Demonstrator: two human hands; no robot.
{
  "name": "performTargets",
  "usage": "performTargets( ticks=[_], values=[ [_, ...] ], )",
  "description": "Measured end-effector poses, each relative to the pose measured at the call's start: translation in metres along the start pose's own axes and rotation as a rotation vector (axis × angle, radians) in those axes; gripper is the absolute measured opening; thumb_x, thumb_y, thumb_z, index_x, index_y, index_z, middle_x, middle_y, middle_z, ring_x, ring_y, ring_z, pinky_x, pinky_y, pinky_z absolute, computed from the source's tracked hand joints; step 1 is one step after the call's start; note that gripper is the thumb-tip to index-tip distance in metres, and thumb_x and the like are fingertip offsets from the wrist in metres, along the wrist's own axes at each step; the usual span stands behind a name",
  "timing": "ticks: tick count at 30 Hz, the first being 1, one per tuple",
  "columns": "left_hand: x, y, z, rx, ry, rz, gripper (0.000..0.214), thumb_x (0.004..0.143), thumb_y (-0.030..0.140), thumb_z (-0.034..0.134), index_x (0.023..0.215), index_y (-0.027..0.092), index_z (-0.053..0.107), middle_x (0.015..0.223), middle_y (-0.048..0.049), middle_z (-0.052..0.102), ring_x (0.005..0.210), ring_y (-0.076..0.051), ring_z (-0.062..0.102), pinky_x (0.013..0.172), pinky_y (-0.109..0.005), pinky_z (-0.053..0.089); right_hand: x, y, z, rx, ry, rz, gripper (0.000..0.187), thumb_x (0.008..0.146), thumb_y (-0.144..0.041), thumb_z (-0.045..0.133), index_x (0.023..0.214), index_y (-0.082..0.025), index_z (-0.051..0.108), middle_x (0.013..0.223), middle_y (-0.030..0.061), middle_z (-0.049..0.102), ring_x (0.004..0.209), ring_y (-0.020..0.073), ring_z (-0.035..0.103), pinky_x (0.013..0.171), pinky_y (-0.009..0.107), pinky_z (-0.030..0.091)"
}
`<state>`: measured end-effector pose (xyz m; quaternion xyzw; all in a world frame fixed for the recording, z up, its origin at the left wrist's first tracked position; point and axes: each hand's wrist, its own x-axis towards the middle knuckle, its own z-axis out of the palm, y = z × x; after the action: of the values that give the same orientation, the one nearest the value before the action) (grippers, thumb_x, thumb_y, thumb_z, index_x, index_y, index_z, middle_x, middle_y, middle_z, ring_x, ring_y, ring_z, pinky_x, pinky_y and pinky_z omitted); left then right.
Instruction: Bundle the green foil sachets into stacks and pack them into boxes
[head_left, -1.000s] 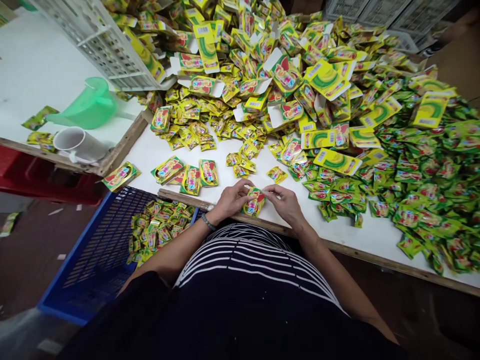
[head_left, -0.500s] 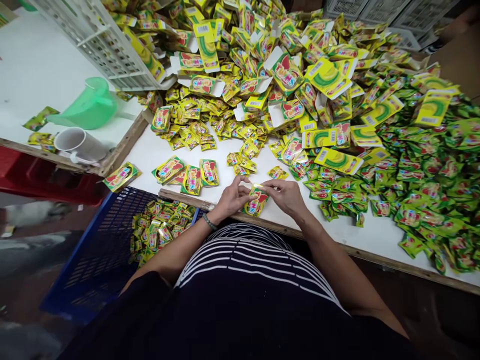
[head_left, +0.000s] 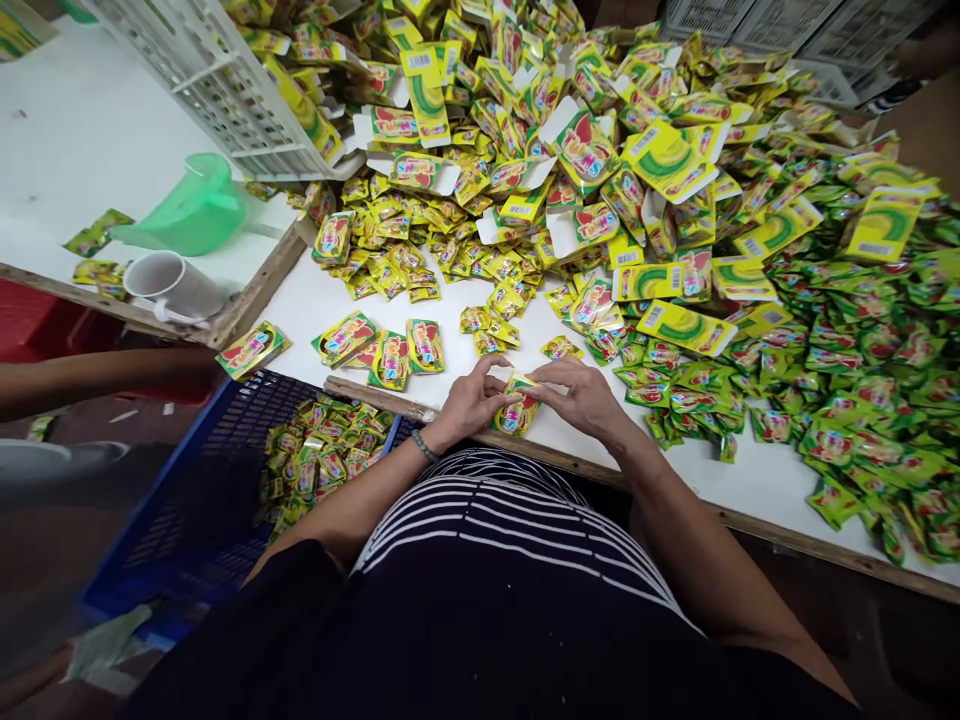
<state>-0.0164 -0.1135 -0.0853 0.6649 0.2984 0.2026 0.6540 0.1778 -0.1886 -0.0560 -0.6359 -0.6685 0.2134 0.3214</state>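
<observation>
Both hands meet at the near edge of the white table (head_left: 315, 300) on one small yellow and green carton (head_left: 517, 408). My left hand (head_left: 469, 402) pinches its left side, fingers curled. My right hand (head_left: 581, 395) grips its top and right side. Just left of them lie three closed cartons (head_left: 386, 350) in a row. A few loose yellow sachets (head_left: 487, 325) lie just beyond the hands.
A big heap of yellow sachets and open cartons (head_left: 540, 150) fills the back of the table, with green sachets (head_left: 847, 370) on the right. A blue crate (head_left: 202, 480) of cartons stands lower left. A green jug (head_left: 199, 205), a white cup (head_left: 169, 285), a white basket (head_left: 217, 80), another person's arm (head_left: 90, 375).
My fingers have shifted on the carton, pressing its top flap down. Another person's arm has come into view at the left. The camera has moved slightly.
</observation>
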Motion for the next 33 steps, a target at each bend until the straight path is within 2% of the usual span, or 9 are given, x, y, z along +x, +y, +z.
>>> performTargets(
  ticks=[6, 9, 13, 17, 22, 24, 28, 30, 33],
  values=[
    [-0.002, -0.001, 0.003, 0.064, 0.025, 0.028, 0.060, 0.078, 0.045, 0.072, 0.122, 0.021, 0.040, 0.080, 0.0000, 0.070, 0.068, -0.014, 0.065, 0.065, -0.023, 0.045, -0.004, -0.009, 0.023, -0.176, 0.095, -0.133, 0.025, 0.094, -0.027, 0.050, 0.102, -0.022, 0.074, 0.088, 0.0082, 0.073, 0.084, 0.0234, 0.064, 0.082, 0.042, 0.052],
    [-0.003, 0.002, 0.003, 0.054, 0.011, 0.020, 0.059, 0.077, 0.045, 0.072, 0.121, 0.020, 0.042, 0.081, -0.0007, 0.070, 0.071, -0.015, 0.065, 0.067, -0.024, 0.046, -0.006, -0.007, 0.019, -0.069, 0.131, -0.078, 0.023, 0.093, -0.032, 0.053, 0.098, -0.023, 0.075, 0.086, 0.0053, 0.074, 0.082, 0.0219, 0.065, 0.081, 0.040, 0.053],
    [-0.002, 0.004, 0.001, 0.014, 0.006, -0.013, 0.059, 0.074, 0.044, 0.075, 0.119, 0.021, 0.043, 0.079, 0.0010, 0.068, 0.072, -0.015, 0.065, 0.068, -0.024, 0.046, 0.006, -0.003, 0.003, 0.103, -0.004, 0.027, 0.023, 0.090, -0.036, 0.058, 0.089, -0.024, 0.077, 0.087, 0.0044, 0.076, 0.081, 0.0201, 0.068, 0.077, 0.034, 0.054],
    [-0.001, -0.001, 0.004, 0.023, 0.020, -0.021, 0.057, 0.076, 0.044, 0.073, 0.119, 0.022, 0.043, 0.074, 0.0033, 0.065, 0.066, -0.013, 0.062, 0.064, -0.023, 0.044, 0.017, -0.011, -0.007, -0.066, -0.206, -0.091, 0.024, 0.088, -0.031, 0.056, 0.085, -0.021, 0.077, 0.087, 0.0082, 0.075, 0.081, 0.0217, 0.067, 0.076, 0.034, 0.052],
    [-0.006, 0.010, 0.006, 0.075, 0.064, 0.026, 0.045, 0.081, 0.038, 0.066, 0.119, 0.024, 0.047, 0.074, -0.0002, 0.067, 0.063, -0.016, 0.059, 0.062, -0.028, 0.045, 0.017, -0.020, -0.007, -0.028, -0.129, -0.059, 0.027, 0.089, -0.037, 0.053, 0.085, -0.023, 0.076, 0.082, 0.0067, 0.075, 0.075, 0.0209, 0.067, 0.071, 0.034, 0.052],
    [-0.009, 0.028, -0.011, 0.224, 0.163, 0.040, 0.036, 0.085, 0.035, 0.061, 0.118, 0.025, 0.052, 0.078, -0.0015, 0.068, 0.066, -0.017, 0.060, 0.064, -0.030, 0.045, 0.022, -0.016, -0.004, 0.037, -0.010, 0.017, 0.027, 0.089, -0.040, 0.054, 0.087, -0.023, 0.075, 0.085, 0.0061, 0.076, 0.074, 0.0209, 0.067, 0.069, 0.034, 0.053],
    [-0.021, 0.070, -0.076, 0.678, 0.450, -0.069, 0.033, 0.092, 0.030, 0.048, 0.123, 0.018, 0.056, 0.086, -0.0067, 0.069, 0.075, -0.021, 0.062, 0.074, -0.034, 0.047, 0.045, -0.010, 0.014, -0.065, 0.263, 0.055, 0.034, 0.092, -0.039, 0.050, 0.102, -0.017, 0.073, 0.102, 0.0135, 0.074, 0.091, 0.0267, 0.067, 0.082, 0.041, 0.053],
    [-0.024, 0.077, -0.105, 0.897, 0.539, -0.161, 0.038, 0.093, 0.037, 0.048, 0.125, 0.018, 0.057, 0.099, -0.0126, 0.068, 0.093, -0.028, 0.062, 0.085, -0.041, 0.047, 0.057, -0.010, 0.029, -0.198, 0.227, -0.010, 0.038, 0.093, -0.038, 0.048, 0.113, -0.014, 0.069, 0.114, 0.0167, 0.071, 0.107, 0.0303, 0.063, 0.094, 0.045, 0.049],
    [-0.025, 0.064, -0.127, 1.244, 0.515, -0.263, 0.060, 0.085, 0.053, 0.060, 0.135, 0.020, 0.054, 0.135, -0.0203, 0.053, 0.126, -0.039, 0.046, 0.102, -0.054, 0.037, 0.069, -0.007, 0.051, -0.403, 0.046, -0.083, 0.044, 0.093, -0.037, 0.053, 0.131, -0.018, 0.060, 0.138, 0.0185, 0.057, 0.128, 0.0359, 0.049, 0.101, 0.052, 0.042]
  ],
)
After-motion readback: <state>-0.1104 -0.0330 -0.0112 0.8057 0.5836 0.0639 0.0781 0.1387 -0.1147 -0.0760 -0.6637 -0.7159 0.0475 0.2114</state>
